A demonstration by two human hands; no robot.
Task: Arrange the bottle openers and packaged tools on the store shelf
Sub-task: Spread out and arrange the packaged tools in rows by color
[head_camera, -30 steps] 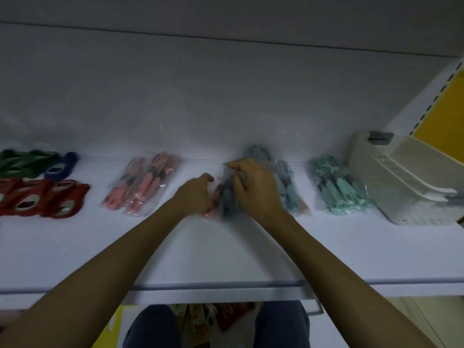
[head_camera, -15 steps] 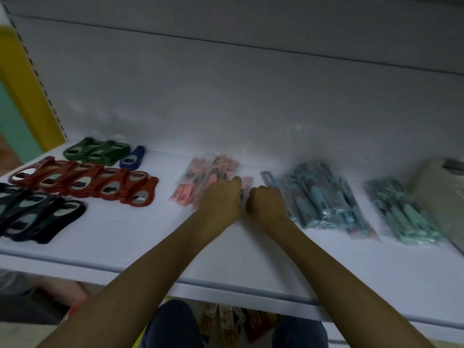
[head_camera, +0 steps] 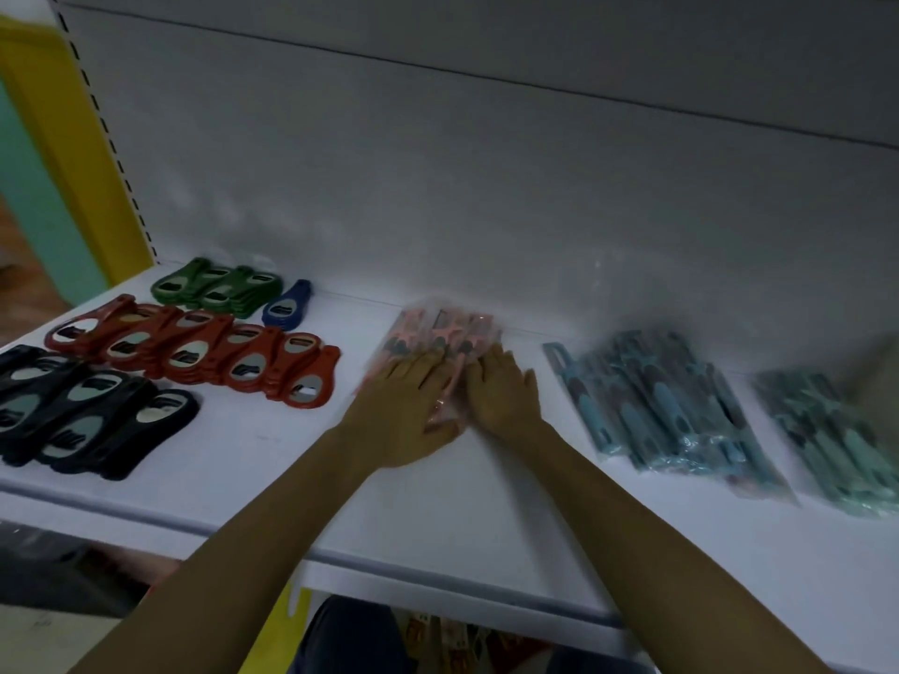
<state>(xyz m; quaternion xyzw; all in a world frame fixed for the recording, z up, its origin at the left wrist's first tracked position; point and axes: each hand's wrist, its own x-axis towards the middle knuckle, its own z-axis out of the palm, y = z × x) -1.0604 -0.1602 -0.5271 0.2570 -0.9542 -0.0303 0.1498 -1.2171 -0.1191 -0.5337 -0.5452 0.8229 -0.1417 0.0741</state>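
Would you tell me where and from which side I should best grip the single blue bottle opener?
Probably pinch the blue bottle opener by its narrow handle, which points toward the back wall, coming from its right: it lies flat, green openers crowd its left and red openers its front.

A single head-worn wide-angle view looks forward and down from above and behind the left hand and right hand. It is near enough that both forearms enter from the bottom edge. It faces the white back panel beyond the hands. The shelf spreads to either side of them, its front edge sloping down rightward, with the person's lap beneath the forearms.
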